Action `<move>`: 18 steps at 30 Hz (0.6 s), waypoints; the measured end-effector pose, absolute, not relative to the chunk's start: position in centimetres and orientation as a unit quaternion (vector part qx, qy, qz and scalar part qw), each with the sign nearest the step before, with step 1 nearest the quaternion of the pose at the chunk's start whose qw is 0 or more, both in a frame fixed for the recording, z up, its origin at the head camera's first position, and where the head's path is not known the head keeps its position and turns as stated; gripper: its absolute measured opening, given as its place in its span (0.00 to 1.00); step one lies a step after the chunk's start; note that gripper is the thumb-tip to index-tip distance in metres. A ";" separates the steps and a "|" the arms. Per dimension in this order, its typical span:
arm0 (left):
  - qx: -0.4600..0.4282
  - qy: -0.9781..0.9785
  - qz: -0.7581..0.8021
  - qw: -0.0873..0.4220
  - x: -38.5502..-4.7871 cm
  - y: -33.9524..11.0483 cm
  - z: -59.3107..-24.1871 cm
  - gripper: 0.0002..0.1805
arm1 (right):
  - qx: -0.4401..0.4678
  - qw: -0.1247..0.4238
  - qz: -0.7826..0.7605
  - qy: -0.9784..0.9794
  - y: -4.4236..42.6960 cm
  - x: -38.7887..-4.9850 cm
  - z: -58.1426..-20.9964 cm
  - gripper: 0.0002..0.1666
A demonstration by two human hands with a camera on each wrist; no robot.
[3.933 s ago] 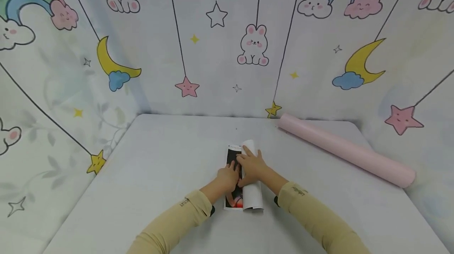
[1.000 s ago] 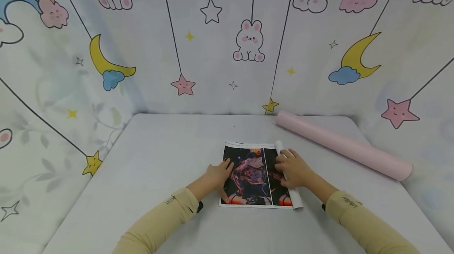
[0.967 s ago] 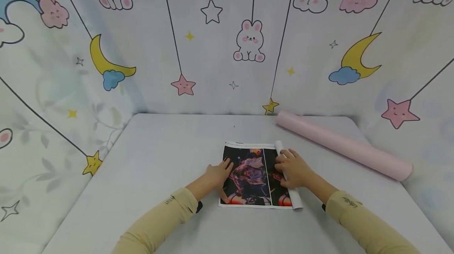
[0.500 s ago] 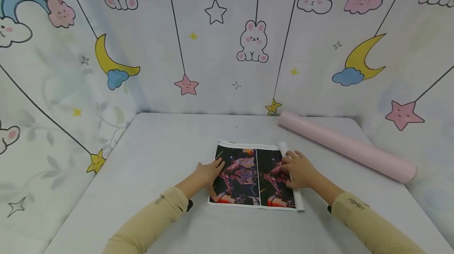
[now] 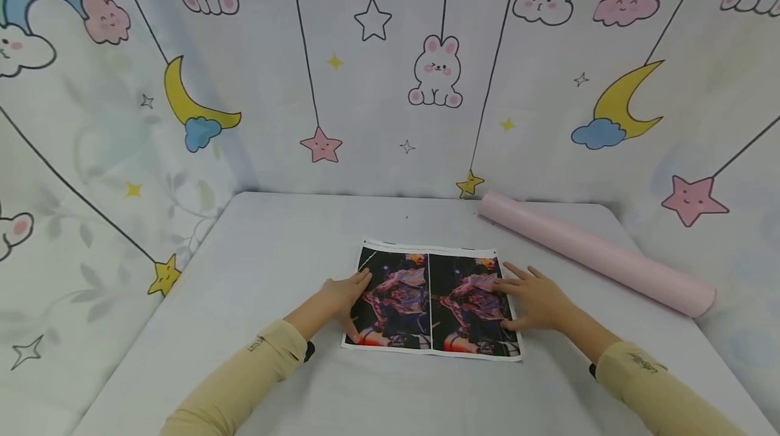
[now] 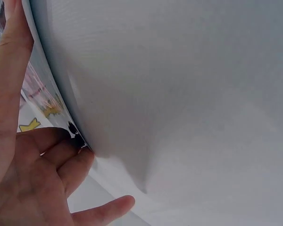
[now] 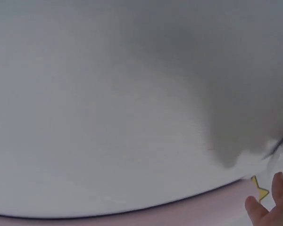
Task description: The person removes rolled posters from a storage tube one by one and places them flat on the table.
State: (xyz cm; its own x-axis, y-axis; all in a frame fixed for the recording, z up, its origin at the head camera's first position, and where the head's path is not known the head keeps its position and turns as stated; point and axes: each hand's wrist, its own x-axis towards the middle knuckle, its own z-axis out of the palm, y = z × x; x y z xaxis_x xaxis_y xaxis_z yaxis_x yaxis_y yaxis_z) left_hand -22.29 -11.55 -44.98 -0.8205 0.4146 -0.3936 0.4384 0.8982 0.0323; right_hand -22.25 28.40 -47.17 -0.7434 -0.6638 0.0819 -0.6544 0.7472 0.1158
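Observation:
A printed sheet (image 5: pixel 396 300) with two matching dark, colourful pictures side by side and a white border lies spread on the white table. My left hand (image 5: pixel 338 297) rests on its left edge, fingers and thumb spread over the print. In the left wrist view that hand (image 6: pixel 33 174) has its thumb and several fingers on the edge of the sheet. At the right edge my right hand (image 5: pixel 539 299) lies with spread fingers touching the print. Only part of the right hand (image 7: pixel 276 207) shows in the right wrist view, where the sheet is mostly out of sight.
A long pink roll (image 5: pixel 594 253) lies slantwise on the right of the white table (image 5: pixel 274 233). Behind and beside the table hangs a white cloth (image 5: pixel 378 104) printed with rainbows, rabbits, moons and stars.
The sheet was rolled up over its right part and has been unrolled rightward until both pictures show. My right hand has moved right and its fingers are spread; my left hand has shifted left.

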 end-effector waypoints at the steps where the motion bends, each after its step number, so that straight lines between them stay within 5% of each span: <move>1: 0.224 0.954 -0.026 0.199 -22.3 -11.6 -45.0 0.69 | 0.349 0.045 -0.035 -0.935 28.7 -22.0 -47.2 0.46; 7: 0.223 0.954 -0.023 0.198 -22.4 -11.5 -45.1 0.68 | 0.324 -0.012 0.008 -0.946 29.8 -20.9 -48.1 0.48; 18: 0.219 0.956 -0.029 0.195 -22.3 -11.5 -45.4 0.70 | 0.341 0.013 0.049 -0.939 29.9 -21.2 -48.5 0.46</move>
